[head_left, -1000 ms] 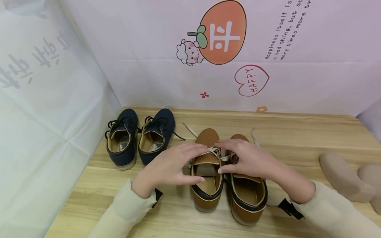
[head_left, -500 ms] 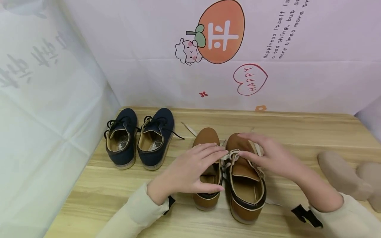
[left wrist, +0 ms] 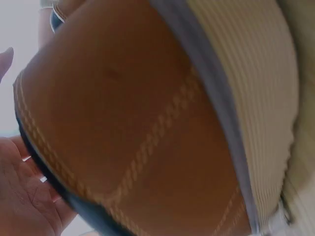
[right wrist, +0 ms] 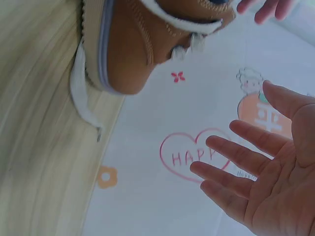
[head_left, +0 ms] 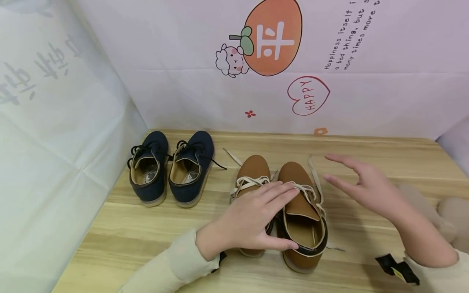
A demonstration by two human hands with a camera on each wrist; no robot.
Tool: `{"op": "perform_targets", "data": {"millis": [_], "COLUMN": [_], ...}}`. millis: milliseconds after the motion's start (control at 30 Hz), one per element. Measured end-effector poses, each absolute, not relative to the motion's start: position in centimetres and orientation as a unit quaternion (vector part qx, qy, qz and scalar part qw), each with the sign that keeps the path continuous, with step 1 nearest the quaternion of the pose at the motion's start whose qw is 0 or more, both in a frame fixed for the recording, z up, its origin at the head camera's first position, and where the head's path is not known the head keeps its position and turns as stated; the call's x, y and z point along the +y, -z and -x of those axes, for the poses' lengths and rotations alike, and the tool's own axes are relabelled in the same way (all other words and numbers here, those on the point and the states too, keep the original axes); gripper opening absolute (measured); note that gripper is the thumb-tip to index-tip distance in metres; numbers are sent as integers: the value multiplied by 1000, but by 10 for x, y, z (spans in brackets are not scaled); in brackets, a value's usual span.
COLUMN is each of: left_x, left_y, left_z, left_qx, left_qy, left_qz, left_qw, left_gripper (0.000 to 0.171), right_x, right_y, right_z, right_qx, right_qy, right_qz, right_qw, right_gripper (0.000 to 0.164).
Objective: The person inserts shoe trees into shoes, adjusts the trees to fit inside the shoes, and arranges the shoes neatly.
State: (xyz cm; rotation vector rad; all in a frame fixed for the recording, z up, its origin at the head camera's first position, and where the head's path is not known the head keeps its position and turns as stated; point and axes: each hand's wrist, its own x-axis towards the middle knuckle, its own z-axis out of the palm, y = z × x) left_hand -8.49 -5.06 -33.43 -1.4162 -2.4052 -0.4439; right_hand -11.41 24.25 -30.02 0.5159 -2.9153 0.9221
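Note:
Two brown lace-up shoes stand side by side on the wooden board, toes toward the back. Over the left brown shoe (head_left: 255, 166) reaches my left hand (head_left: 253, 217), its fingers straight and its fingertips near the laces of the right brown shoe (head_left: 297, 174). Whether those fingertips touch is unclear. The left wrist view is filled by a brown shoe heel (left wrist: 108, 98). Off to the right of the shoes my right hand (head_left: 370, 187) hovers with spread fingers and holds nothing. A loose white lace (head_left: 316, 179) trails beside the right brown shoe.
Two navy shoes (head_left: 148, 171) with black laces stand at the left of the wooden board (head_left: 366, 162). Beige rounded shapes (head_left: 448, 215) lie at the right, partly behind my right arm. A white printed sheet (head_left: 190, 101) rises along the back and left side.
My left hand has moved right, from beside the left brown shoe across to the right one. My right hand has drawn away to the right from the shoes, uncovering the right shoe's laces.

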Motion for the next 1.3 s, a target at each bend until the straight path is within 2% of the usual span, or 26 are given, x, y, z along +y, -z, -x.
{"op": "perform_targets", "data": {"millis": [267,433,800,1000,1300], "left_x": [-36,-31,-27,-25,-25], "left_y": [336,340,349,352,353], "left_z": [76,70,68,67,66], "left_qx": [-847,-862,-876,-886,-900], "left_qy": [164,157,172,153,122], "left_qz": [486,471,445,433,413], "left_qw": [139,108,63,65,66], "left_gripper": [100,101,111,114,118], "right_x": [274,293,335,354,390], "right_y": [308,310,320,325,346], "right_z": [111,106,100,96,97], "right_qx": [-945,-944,-959,-967,-964], "right_qy": [-313,-325,-277,-236,-255], "right_qz": [-99,-53,20,54,74], "right_qw": [-3,-13,50,73,26], "right_gripper": [60,64,65,67,73]}}
